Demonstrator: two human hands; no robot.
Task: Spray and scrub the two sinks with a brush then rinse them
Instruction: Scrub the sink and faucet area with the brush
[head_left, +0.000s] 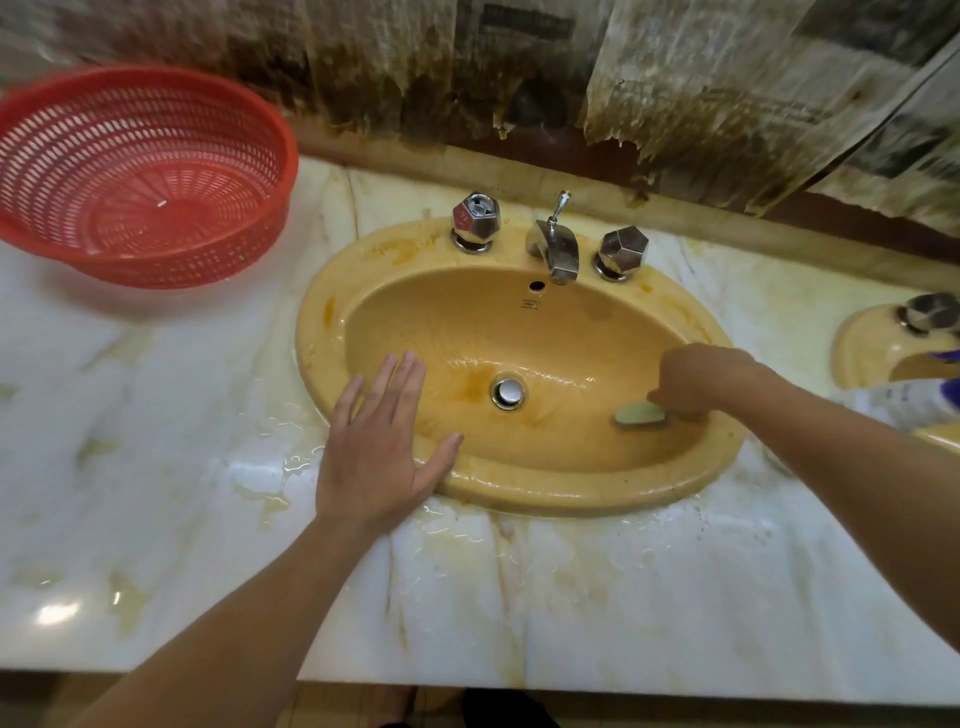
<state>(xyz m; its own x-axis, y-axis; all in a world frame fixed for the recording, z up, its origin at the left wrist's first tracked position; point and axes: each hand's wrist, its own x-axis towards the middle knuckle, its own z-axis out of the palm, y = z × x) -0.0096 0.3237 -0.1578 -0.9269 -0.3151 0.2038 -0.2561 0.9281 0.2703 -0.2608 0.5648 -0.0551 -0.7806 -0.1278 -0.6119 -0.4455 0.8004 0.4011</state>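
Observation:
A yellow oval sink (332, 332) is set in a wet marble counter, with a chrome tap (556, 249), two faceted knobs and a drain plug (508, 392). Orange stains run down its bowl. My right hand (701, 379) grips a pale green brush (640, 414) pressed against the bowl's lower right wall. My left hand (379, 441) lies flat with straight spread fingers over the sink's front left rim. A second yellow sink (862, 343) shows partly at the right edge.
A red plastic basket (140, 171) stands on the counter (156, 467) at the back left. A white bottle with purple parts (909, 400) lies by the second sink. Puddles spread around the near sink. Stained, peeling paper covers the back wall.

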